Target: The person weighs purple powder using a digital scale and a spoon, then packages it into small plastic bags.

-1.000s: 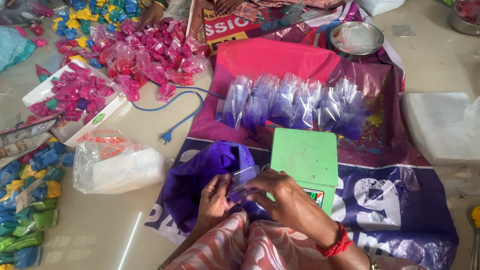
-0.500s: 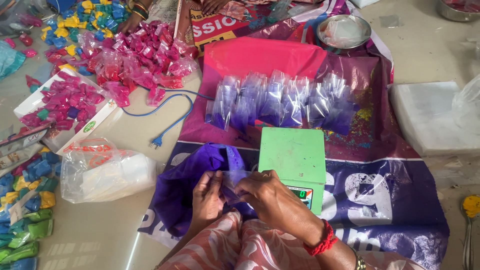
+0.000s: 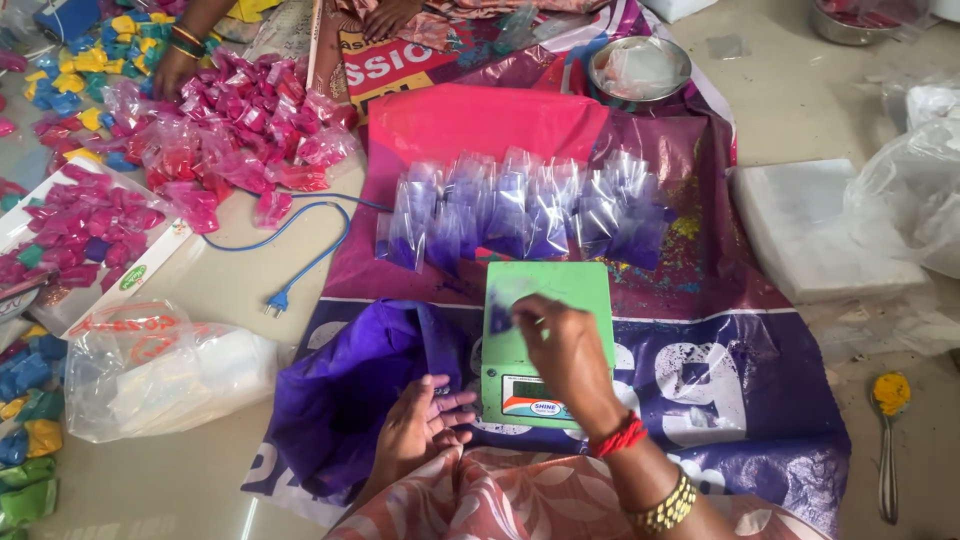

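Right hand [image 3: 562, 345] pinches a small, light, floppy clear packet [image 3: 503, 312] by its top over the green scale [image 3: 545, 325]; left hand [image 3: 425, 425] rests released beside the purple bag [image 3: 350, 390].

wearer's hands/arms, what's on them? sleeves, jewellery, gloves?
Both hands are bare, no gloves, no sleeves on the forearms. The right hand has a red thread band at the wrist and a gold beaded bangle further up. The left hand shows no jewellery in view.
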